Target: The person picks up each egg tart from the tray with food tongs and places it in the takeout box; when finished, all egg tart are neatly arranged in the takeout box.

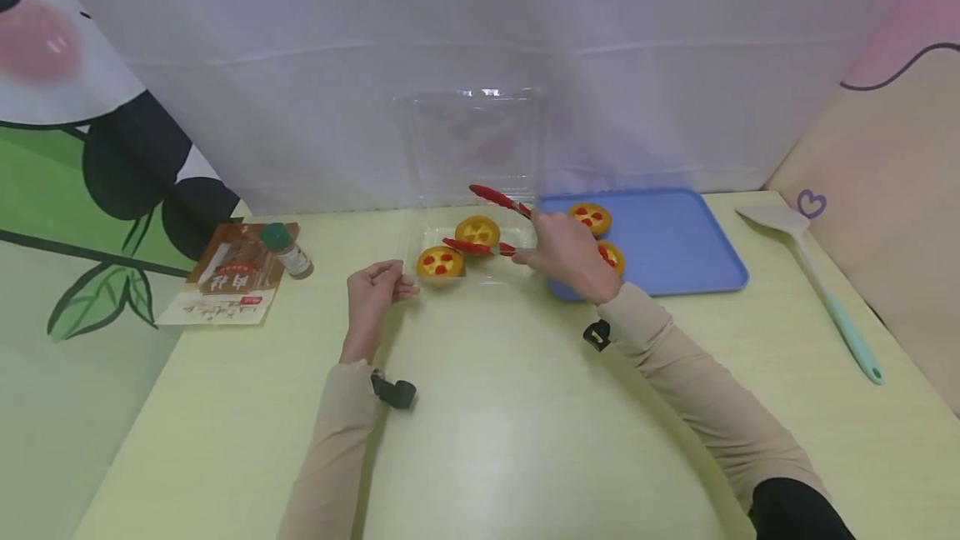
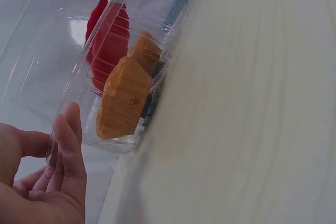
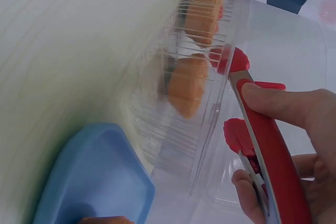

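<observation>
Right grip [image 1: 568,252] has the red tongs [image 3: 274,156], thumb on one handle, fingers on the other. Tong jaws stand apart. In the head view one crosses the near side of the rear tart [image 1: 480,228], the other sits beyond it; can't tell if either touches. Left grip [image 1: 375,294] pinches the rim of the clear container [image 1: 491,277] at its left side, thumb and fingers on opposite faces.

Rear tart is in the container, yellow top with red bits. Front tart [image 1: 441,262] lies in the same container, nearer its front left corner. Container sits at the middle of the tabletop [image 1: 480,407], near the back edge, lid [image 1: 472,140] raised behind it, pale curtain [image 1: 637,90] behind that.

Blue tray [image 1: 675,240] is just right of the container, also near the back edge. Two more tarts [image 1: 590,217] on its left end, one partly hidden by the right grip.

Spatula [image 1: 812,265] lies along the right edge, head toward the back right corner, mint handle toward the front. Brown-and-cream packet [image 1: 240,265] at the back left corner, green-capped bottle [image 1: 291,252] just beside its right side.
</observation>
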Motion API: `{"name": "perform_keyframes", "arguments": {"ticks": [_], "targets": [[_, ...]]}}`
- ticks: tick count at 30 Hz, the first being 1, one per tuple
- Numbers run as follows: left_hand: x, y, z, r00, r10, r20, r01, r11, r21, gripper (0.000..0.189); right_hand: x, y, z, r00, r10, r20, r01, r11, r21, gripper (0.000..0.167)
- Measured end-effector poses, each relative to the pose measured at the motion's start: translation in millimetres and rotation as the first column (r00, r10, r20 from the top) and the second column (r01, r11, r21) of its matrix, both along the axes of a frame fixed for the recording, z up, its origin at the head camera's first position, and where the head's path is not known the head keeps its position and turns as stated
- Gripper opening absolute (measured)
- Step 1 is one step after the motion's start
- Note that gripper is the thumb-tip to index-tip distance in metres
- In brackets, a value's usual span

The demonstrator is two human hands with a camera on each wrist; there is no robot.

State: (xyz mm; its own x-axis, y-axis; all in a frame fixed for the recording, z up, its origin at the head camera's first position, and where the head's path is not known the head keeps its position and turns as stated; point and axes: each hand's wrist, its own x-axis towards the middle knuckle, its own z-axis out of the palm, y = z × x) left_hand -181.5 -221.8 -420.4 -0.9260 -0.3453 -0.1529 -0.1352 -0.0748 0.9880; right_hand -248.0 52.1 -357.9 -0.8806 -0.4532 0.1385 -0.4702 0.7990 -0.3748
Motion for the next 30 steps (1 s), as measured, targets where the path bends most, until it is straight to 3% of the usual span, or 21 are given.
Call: {"name": "perform_keyframes", "arguments": {"ticks": [3, 8, 13, 16, 19, 21, 30], "targets": [[-0.4, 0.4, 0.1, 1.0, 0.0, 0.01, 0.0, 1.0, -0.001, 0.037, -0.3, 4.5, 1.5, 1.0, 0.001, 0.027, 0.0, 1.0, -0.031, 0.054], [-0.8, 1.2, 0.3, 1.0, 0.003, 0.014, -0.003, 1.0, -0.005, 0.038, 0.7, 16.9, 2.2, 0.991, -0.005, 0.135, 0.029, 0.985, -0.172, 0.047], [-0.9, 0.6, 0.4, 1.0, 0.004, 0.012, -0.004, 1.0, -0.006, 0.038, -1.9, 34.4, 0.7, 0.993, -0.004, 0.118, 0.037, 0.961, -0.275, 0.042], [-0.6, 0.0, 0.3, 1.0, 0.001, 0.005, -0.001, 1.0, -0.011, 0.037, -3.5, 47.2, 1.5, 0.987, 0.005, 0.161, 0.047, 0.948, -0.316, 0.042], [-1.3, -1.5, -1.4, 1.0, 0.002, 0.011, -0.002, 1.0, -0.018, 0.036, -3.5, 62.3, 2.4, 0.965, 0.008, 0.263, 0.092, 0.926, -0.365, 0.044], [-1.9, -2.3, -2.2, 1.0, 0.004, 0.015, -0.004, 1.0, -0.021, 0.036, -3.5, 72.4, 2.4, 0.957, -0.001, 0.29, 0.118, 0.915, -0.385, 0.045], [-2.4, -1.0, -1.6, 1.0, 0.013, 0.022, -0.012, 0.999, -0.037, 0.035, 4.7, 112.3, -8.6, 0.96, -0.101, 0.26, 0.226, 0.829, -0.512, 0.039]]}}
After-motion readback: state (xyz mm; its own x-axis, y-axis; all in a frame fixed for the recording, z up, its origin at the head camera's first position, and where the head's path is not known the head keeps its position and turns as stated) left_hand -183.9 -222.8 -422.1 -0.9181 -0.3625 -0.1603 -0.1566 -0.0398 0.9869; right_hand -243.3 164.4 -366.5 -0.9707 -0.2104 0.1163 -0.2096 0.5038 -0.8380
